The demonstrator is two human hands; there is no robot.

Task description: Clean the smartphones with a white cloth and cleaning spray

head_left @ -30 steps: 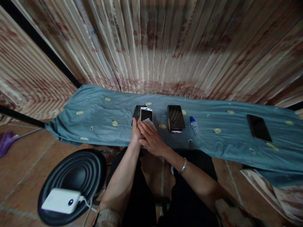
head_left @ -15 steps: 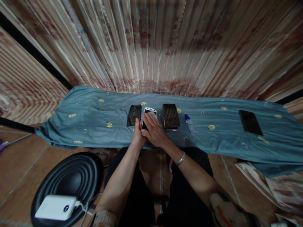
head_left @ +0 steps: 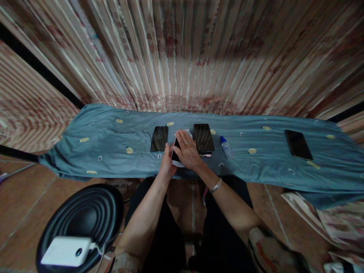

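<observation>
Both hands meet over the blue cloth covering the surface: my right hand lies flat, pressing a white wipe on the white phone, and has slid from its near end to its far end over the past second. My left hand clamps the phone's near edge. Dark phones flank it; a small bottle lies right.

Bottle right of phones on cloth
</observation>
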